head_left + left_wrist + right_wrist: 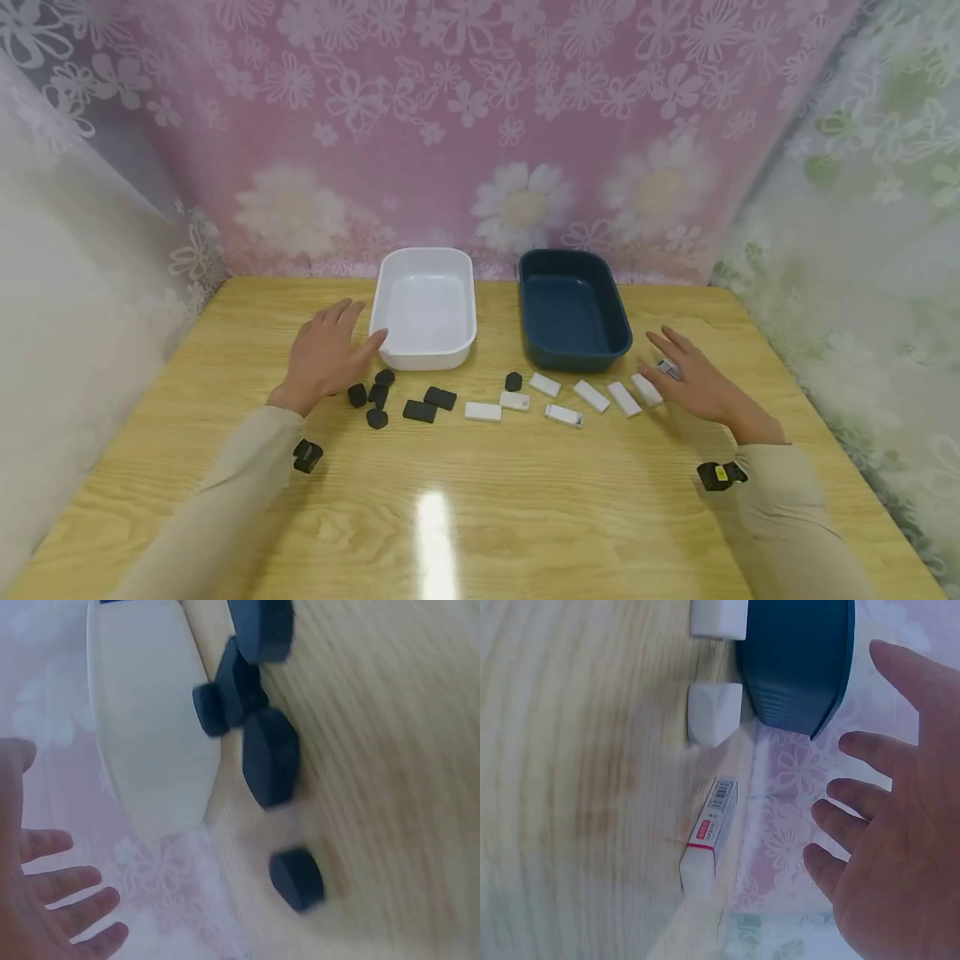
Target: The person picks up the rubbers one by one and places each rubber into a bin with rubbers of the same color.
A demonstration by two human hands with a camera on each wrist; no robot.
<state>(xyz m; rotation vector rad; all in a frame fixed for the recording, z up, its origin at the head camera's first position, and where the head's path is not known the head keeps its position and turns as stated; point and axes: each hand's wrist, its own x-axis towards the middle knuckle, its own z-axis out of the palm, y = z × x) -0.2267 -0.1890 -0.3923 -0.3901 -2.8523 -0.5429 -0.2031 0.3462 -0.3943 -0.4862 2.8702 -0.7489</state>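
My left hand [322, 357] hovers with fingers spread beside the white tub [423, 362], holding nothing. Close to it lie several small black blocks [377, 418], some of them many-sided, bunched together. Two flat black blocks [419, 411] are a little farther right. On the other side, my right hand [701, 387] hangs open with fingers apart, partly covering an eraser in a printed sleeve [670, 370]. The right wrist view shows that eraser's barcode and red stripe, apart from the fingers. A white block [647, 389] lies just left of this hand.
A dark blue tub [577, 362] stands right of the white one, toward the back of the wooden table [360, 517]. Several white blocks [483, 412] lie in front of the tubs, with one black piece [513, 382] among them. Floral curtains [420, 167] surround the table.
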